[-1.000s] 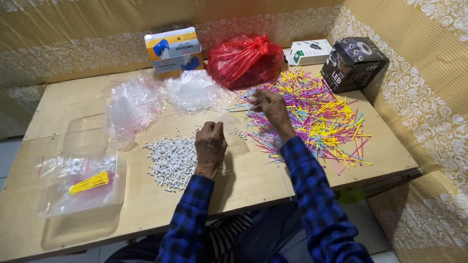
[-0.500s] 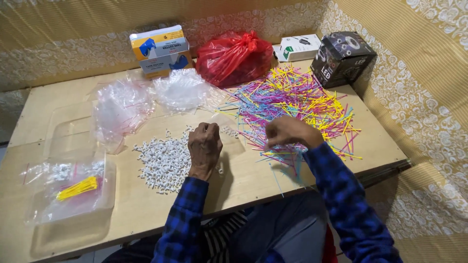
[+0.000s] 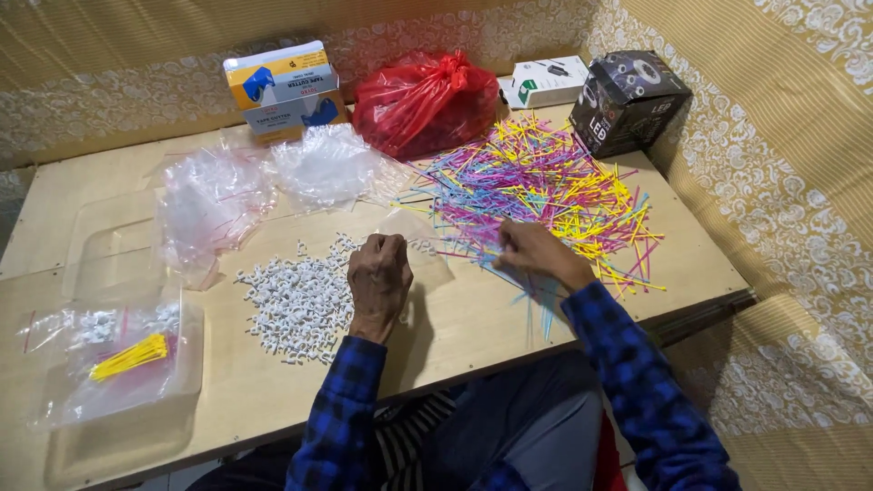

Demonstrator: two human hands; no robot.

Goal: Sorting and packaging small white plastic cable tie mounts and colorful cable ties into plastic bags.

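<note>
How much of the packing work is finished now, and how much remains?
Done: a few filled clear bags lie in the tray at the left. In hand: the left hand holds a small clear bag while the right hand reaches into the coloured sticks. Left: most sticks and the white pieces remain loose.

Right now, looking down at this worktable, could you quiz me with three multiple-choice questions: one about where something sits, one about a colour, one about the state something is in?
1. Where is the heap of small white pieces?
A. just left of the left hand
B. inside the black box
C. on the floor

2. What colour is the knotted plastic bag at the back of the table?
A. green
B. red
C. white

3. How do the coloured sticks lie?
A. tied in one bundle
B. standing in a cup
C. loose and scattered

Answers:
1 A, the pieces spread on the tabletop beside that hand.
2 B, the bag is bright red, tied at its top.
3 C, they fan out unbound, and the right hand rests at their near edge.
</note>
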